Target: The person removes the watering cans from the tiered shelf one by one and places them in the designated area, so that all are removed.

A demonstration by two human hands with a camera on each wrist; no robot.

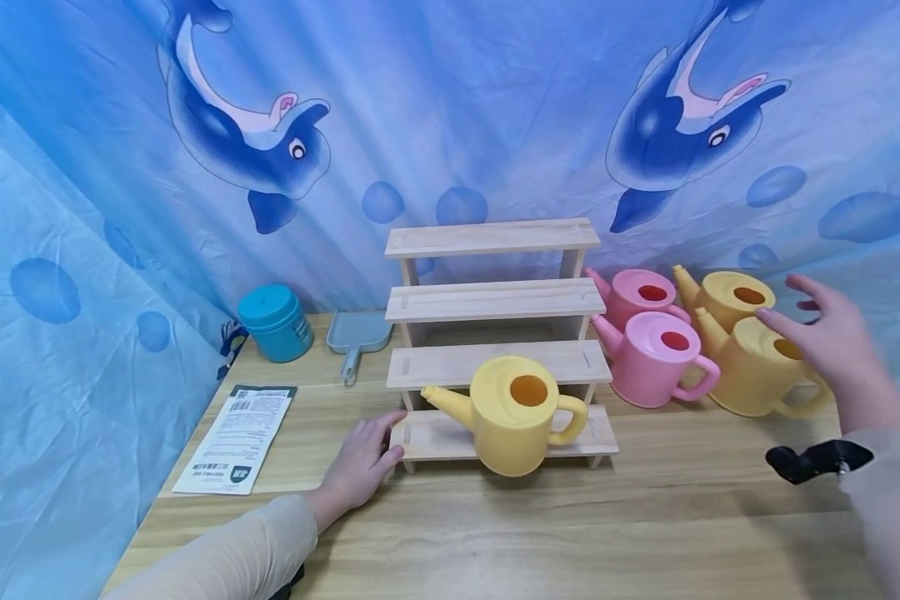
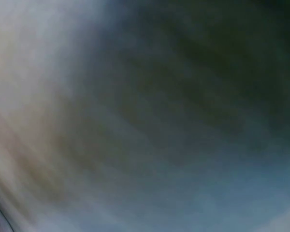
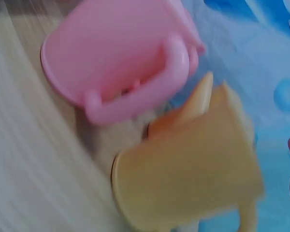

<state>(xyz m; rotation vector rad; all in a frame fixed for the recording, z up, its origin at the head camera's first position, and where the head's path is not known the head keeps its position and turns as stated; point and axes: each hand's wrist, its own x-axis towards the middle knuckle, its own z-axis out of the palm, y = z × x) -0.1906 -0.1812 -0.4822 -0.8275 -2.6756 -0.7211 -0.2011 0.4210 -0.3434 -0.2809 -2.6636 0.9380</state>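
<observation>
A stepped wooden stand (image 1: 495, 298) stands mid-table. On its lowest step sits a yellow watering can (image 1: 506, 433), spout to the left and handle to the right. My left hand (image 1: 356, 462) holds the left end of that step, thumb at the front corner and index finger at the back. At the right, my right hand (image 1: 832, 333) is raised beside and above the nearer of two yellow watering cans (image 3: 188, 174), fingers spread and holding nothing. Two pink watering cans (image 1: 652, 367) stand just left of these. Blur and darkness fill the left wrist view.
On the left of the table (image 1: 450, 533) are a teal lidded tub (image 1: 276, 325), a grey-blue dustpan (image 1: 358, 333) and a white printed packet (image 1: 236, 437). A blue curtain (image 1: 450, 108) with dolphins hangs behind and along the left side.
</observation>
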